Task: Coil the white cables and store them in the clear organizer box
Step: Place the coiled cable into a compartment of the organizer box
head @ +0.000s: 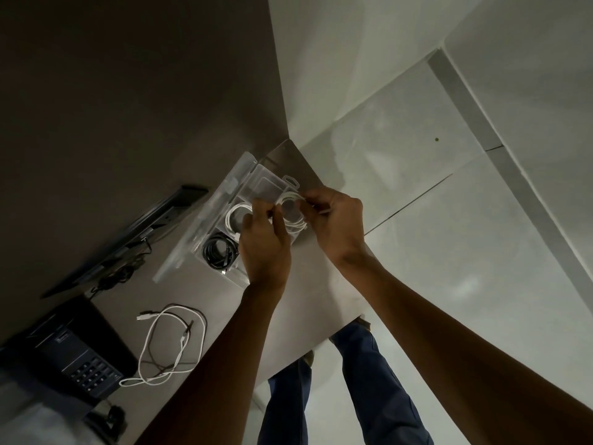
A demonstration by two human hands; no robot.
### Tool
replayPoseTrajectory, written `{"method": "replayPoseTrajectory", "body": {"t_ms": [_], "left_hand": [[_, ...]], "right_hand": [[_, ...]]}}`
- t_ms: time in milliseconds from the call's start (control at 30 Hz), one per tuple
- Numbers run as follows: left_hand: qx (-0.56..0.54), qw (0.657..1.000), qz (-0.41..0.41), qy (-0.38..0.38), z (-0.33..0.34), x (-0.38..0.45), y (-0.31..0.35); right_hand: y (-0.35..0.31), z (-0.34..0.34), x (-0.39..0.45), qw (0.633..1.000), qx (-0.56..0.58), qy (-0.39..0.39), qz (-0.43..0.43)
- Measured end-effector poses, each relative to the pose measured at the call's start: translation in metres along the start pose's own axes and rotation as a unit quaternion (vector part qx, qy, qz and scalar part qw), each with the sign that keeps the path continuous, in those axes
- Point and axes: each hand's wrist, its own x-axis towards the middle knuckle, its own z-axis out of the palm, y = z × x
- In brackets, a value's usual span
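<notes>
White cable coil (293, 213) pinched between left hand (264, 240) and right hand (337, 221), fingers closed on loops, above clear organizer box (237, 184). Keep loops tight; lower into empty compartment beside stored white coil (236, 216).

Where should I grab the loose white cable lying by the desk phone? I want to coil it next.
Judging by how it lies, take the loose white cable at its free plug end, coming from above: that end lies apart from the loops, while the middle crosses itself near the desk phone.

Both hands (301, 226) on coiled white cable (293, 216)
</notes>
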Motion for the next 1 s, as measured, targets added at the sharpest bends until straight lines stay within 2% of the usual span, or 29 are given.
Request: {"method": "replayPoseTrajectory", "body": {"t_ms": [200,367,433,533,567,667,733,800,867,1000], "left_hand": [[-0.001,1.0,0.013,-0.002,-0.002,0.005,0.0],[0.095,0.994,0.059,-0.021,-0.009,0.001,-0.002],[0.139,0.989,0.051,-0.026,-0.01,-0.001,-0.002],[0.181,0.981,0.026,-0.07,-0.01,-0.001,-0.003],[0.18,0.981,0.027,-0.064,-0.009,-0.002,-0.004],[0.155,0.985,-0.012,-0.071,-0.007,-0.005,-0.007],[0.118,0.991,0.0,-0.068,-0.007,-0.005,-0.009],[0.105,0.992,0.056,-0.04,-0.01,-0.002,-0.011],[0.105,0.991,0.08,-0.03,-0.01,0.004,-0.011],[0.126,0.986,0.09,-0.063,-0.01,0.003,-0.012]], "right_hand": [[0.0,0.002,0.003,1.0,0.003,0.015,-0.012],[0.013,0.005,-0.002,0.994,-0.066,0.036,-0.083],[0.018,0.007,-0.003,0.988,-0.086,0.06,-0.114],[0.024,0.008,0.002,0.998,-0.006,0.051,-0.036],[0.026,0.008,0.002,0.998,-0.014,0.047,-0.038],[0.028,0.001,-0.002,0.97,-0.178,0.063,-0.156],[0.033,-0.002,-0.005,0.956,-0.217,0.051,-0.189],[0.035,-0.003,-0.008,0.981,-0.136,0.036,-0.13],[0.04,-0.003,-0.01,0.991,-0.078,0.02,-0.105],[0.047,-0.002,-0.017,0.982,-0.109,0.01,-0.157]]}}
